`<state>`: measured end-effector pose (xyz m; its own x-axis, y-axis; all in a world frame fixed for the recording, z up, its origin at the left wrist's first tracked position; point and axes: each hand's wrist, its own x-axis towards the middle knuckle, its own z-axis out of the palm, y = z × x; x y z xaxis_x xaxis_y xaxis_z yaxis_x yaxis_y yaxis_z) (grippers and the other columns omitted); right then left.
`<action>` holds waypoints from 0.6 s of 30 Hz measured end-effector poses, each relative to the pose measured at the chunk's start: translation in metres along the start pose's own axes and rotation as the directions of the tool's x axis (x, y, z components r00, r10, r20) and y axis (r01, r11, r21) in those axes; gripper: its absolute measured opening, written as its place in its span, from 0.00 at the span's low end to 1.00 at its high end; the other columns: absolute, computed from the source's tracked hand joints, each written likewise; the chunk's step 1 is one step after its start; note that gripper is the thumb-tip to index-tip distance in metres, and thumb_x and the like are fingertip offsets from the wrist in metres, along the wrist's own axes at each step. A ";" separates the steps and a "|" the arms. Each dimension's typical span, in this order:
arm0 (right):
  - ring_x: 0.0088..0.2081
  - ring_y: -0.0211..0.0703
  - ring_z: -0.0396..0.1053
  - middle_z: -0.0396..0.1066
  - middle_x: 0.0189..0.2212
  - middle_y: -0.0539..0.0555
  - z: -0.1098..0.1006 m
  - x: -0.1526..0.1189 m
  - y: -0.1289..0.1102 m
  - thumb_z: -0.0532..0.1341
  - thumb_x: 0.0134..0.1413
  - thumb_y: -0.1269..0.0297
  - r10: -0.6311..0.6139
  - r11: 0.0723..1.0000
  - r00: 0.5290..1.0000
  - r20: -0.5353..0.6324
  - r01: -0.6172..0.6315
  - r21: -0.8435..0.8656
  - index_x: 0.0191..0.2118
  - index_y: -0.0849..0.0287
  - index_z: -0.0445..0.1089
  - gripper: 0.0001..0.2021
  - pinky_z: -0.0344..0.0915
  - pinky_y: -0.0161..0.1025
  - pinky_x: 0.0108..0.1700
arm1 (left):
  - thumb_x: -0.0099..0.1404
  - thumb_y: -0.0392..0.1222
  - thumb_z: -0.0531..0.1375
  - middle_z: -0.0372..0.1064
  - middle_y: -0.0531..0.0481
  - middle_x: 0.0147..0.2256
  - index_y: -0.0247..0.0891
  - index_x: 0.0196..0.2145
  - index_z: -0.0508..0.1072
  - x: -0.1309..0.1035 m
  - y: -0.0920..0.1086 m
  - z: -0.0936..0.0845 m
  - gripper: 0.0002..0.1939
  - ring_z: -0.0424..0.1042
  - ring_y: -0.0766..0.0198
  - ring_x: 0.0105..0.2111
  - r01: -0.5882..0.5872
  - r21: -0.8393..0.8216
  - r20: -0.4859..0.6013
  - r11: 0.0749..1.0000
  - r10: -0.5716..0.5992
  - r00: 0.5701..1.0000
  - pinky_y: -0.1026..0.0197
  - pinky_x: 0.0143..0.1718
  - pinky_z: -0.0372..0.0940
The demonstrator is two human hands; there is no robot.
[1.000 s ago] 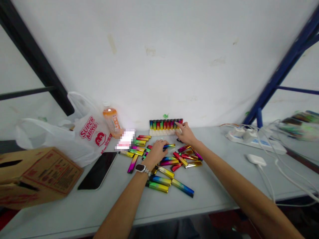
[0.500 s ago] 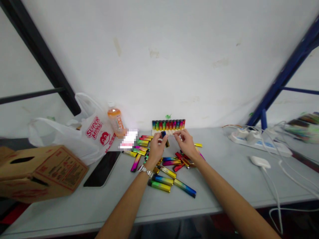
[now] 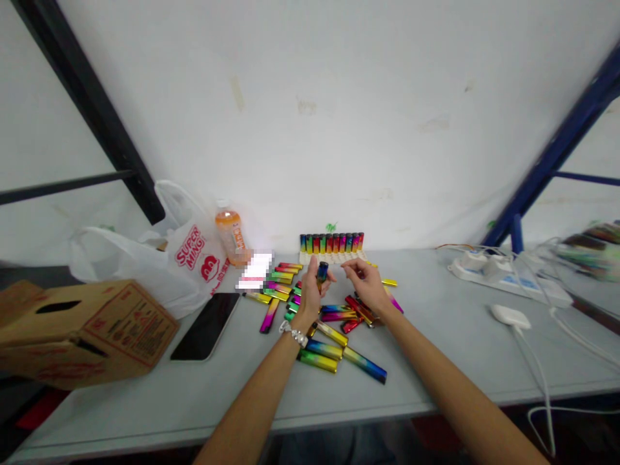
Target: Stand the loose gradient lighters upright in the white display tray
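A metallic tube (image 3: 323, 270), dark blue at its upper end, stood nearly upright in the left hand (image 3: 310, 296) above a grey table (image 3: 436, 290), as I watched from afar through the head camera; the left grip was wrapped around the tube, hiding its lower part from me; the right hand (image 3: 365, 282) hung just to the right, a gap parting it from the tube, its thumb and forefinger drawn into a narrow grip, though whether anything small lay between them I could not tell; the relation that counted, in my judgement, was the tube's long axis, which pointed up much like the axes of the row of tubes (image 3: 332, 243) standing in a white holder (image 3: 306, 258) beyond both hands, near the wall (image 3: 329, 129); the left hand was plainly the nearer to the tube, since it carried it, while the right fingertips sat about level with its top in my view, out of contact; below the hands, loose tubes (image 3: 330, 334) lay flat in a scattered pile, their long axes turned several ways; well to the left I saw a dark-screened device (image 3: 208, 323), a carton (image 3: 145, 323) and a bottle (image 3: 231, 232), and to the right a power strip (image 3: 513, 282)
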<state>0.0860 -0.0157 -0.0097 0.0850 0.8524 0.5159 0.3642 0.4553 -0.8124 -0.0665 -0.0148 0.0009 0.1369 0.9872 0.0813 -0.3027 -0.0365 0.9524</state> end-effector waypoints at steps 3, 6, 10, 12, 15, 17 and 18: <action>0.30 0.42 0.67 0.73 0.29 0.52 0.000 0.001 0.004 0.58 0.59 0.57 0.006 1.000 1.000 0.009 -0.007 0.003 0.37 0.58 0.73 0.11 0.62 0.37 0.33 | 0.62 0.65 0.52 0.43 0.60 0.12 0.38 0.16 0.62 0.005 -0.003 0.001 0.30 0.44 0.74 0.12 0.049 0.103 -0.159 0.993 -0.032 0.987 0.67 0.15 0.39; 0.30 0.41 0.66 0.72 0.28 0.51 0.000 0.001 0.007 0.58 0.58 0.58 0.010 1.000 1.000 0.024 -0.011 0.007 0.36 0.58 0.73 0.11 0.62 0.37 0.32 | 0.64 0.58 0.51 0.44 0.59 0.11 0.39 0.15 0.60 0.007 -0.003 0.002 0.26 0.45 0.73 0.12 0.048 0.120 -0.243 0.992 -0.017 0.970 0.67 0.15 0.40; 0.30 0.42 0.67 0.71 0.27 0.51 0.001 0.000 0.009 0.58 0.58 0.58 0.013 1.000 0.999 0.048 -0.014 0.007 0.35 0.57 0.73 0.10 0.62 0.36 0.31 | 0.63 0.53 0.50 0.43 0.60 0.11 0.39 0.17 0.61 0.005 0.001 0.003 0.22 0.44 0.73 0.11 0.057 0.081 -0.242 0.995 -0.035 0.970 0.68 0.15 0.40; 0.29 0.42 0.67 0.71 0.26 0.51 0.002 0.000 0.009 0.58 0.58 0.58 0.014 1.000 0.998 0.056 -0.014 0.006 0.35 0.57 0.73 0.10 0.62 0.36 0.31 | 0.63 0.54 0.51 0.43 0.61 0.12 0.38 0.18 0.62 0.004 0.003 0.002 0.21 0.43 0.74 0.12 0.061 0.063 -0.233 0.996 -0.045 0.971 0.69 0.15 0.40; 0.29 0.42 0.67 0.71 0.25 0.51 0.003 -0.001 0.009 0.58 0.58 0.58 0.009 1.000 0.998 0.065 -0.009 -0.002 0.36 0.57 0.73 0.10 0.62 0.37 0.31 | 0.63 0.59 0.50 0.42 0.62 0.12 0.39 0.19 0.62 0.002 0.003 0.001 0.24 0.42 0.74 0.12 0.113 -0.006 -0.168 0.994 -0.112 0.979 0.69 0.15 0.38; 0.29 0.42 0.67 0.71 0.25 0.50 0.004 -0.002 0.008 0.58 0.58 0.58 0.007 1.000 0.997 0.074 -0.007 -0.002 0.36 0.57 0.73 0.10 0.62 0.37 0.30 | 0.63 0.64 0.48 0.41 0.62 0.12 0.39 0.19 0.62 0.002 0.003 0.001 0.28 0.41 0.74 0.12 0.153 -0.038 -0.094 0.987 -0.156 0.983 0.68 0.14 0.37; 0.28 0.41 0.67 0.70 0.25 0.50 0.004 -0.002 0.008 0.58 0.59 0.57 0.006 1.000 0.997 0.079 -0.006 -0.001 0.37 0.57 0.73 0.10 0.62 0.37 0.30 | 0.63 0.66 0.48 0.41 0.62 0.12 0.39 0.18 0.61 0.002 0.002 0.001 0.29 0.41 0.74 0.12 0.161 -0.029 -0.079 0.987 -0.163 0.983 0.68 0.14 0.37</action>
<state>0.0852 -0.0128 -0.0184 0.0139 0.8728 0.4879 0.3642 0.4500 -0.8154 -0.0657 -0.0133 0.0030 0.1089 0.9892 -0.0982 -0.3042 0.1272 0.9441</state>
